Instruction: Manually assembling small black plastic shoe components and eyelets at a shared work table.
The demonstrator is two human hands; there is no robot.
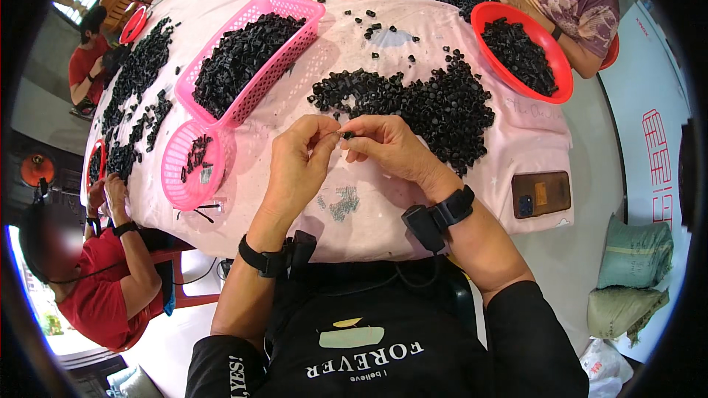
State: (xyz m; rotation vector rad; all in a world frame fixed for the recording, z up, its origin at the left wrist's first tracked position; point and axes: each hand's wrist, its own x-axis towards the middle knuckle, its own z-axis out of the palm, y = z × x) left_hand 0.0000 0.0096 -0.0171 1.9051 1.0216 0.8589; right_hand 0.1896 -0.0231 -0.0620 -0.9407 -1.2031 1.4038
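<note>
1. Far left: two small red trays; the nearer one (pixel 96 165), holding black pieces, is partly hidden by a co-worker's hands (pixel 109 195).
2. One round pink basket (pixel 171 180) holds a small scatter of black pieces, too jumbled to count; thin black strips (pixel 198 211) lie just beside it.
3. One rectangular pink basket (pixel 254 96), beyond the round one, is heaped with black pieces.
4. The left hand (pixel 301 162) has thumb and forefinger closed together; what lies between them, I cannot tell.
5. One small black piece (pixel 348 135) sits at the right hand's fingertips, partly covered.
6. The right hand (pixel 387 146) pinches that piece, thumb against forefinger, and blocks part of a loose black pile (pixel 435 103) beyond.
7. Right: one large red tray (pixel 563 87), filled with black pieces.
8. Far right on the pink tablecloth (pixel 472 210): one phone in a brown case (pixel 542 194).
</note>
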